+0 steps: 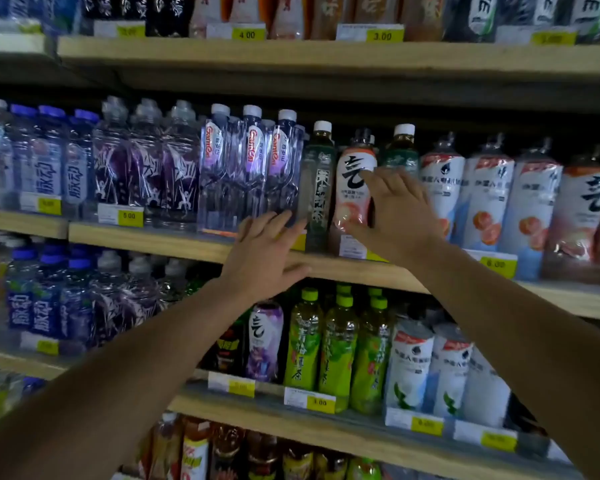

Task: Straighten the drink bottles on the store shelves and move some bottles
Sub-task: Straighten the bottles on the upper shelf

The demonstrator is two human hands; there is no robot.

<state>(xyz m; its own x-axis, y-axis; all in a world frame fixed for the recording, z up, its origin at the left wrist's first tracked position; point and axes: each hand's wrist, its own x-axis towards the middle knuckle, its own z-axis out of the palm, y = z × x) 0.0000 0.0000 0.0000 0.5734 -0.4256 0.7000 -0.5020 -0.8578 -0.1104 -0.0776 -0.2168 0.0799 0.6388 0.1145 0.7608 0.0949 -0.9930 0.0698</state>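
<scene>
On the middle shelf [174, 242] a white and pink peach drink bottle [352, 188] stands beside a dark green tea bottle [317, 188]. My right hand [395, 213] reaches to the peach bottle with fingers spread, its fingertips touching the label and the thumb near the bottle's base. My left hand [267, 251] hovers with straight fingers in front of the shelf edge, its fingertips near the foot of a clear Gamon water bottle [281, 171] and the green tea bottle. Neither hand grips anything.
Blue-capped drinks [49, 157] and purple-labelled clear bottles [142, 161] fill the left of the shelf; white orange-print bottles [482, 199] stand at the right. Green tea bottles [336, 348] line the shelf below. Yellow price tags [129, 216] hang on the shelf edges.
</scene>
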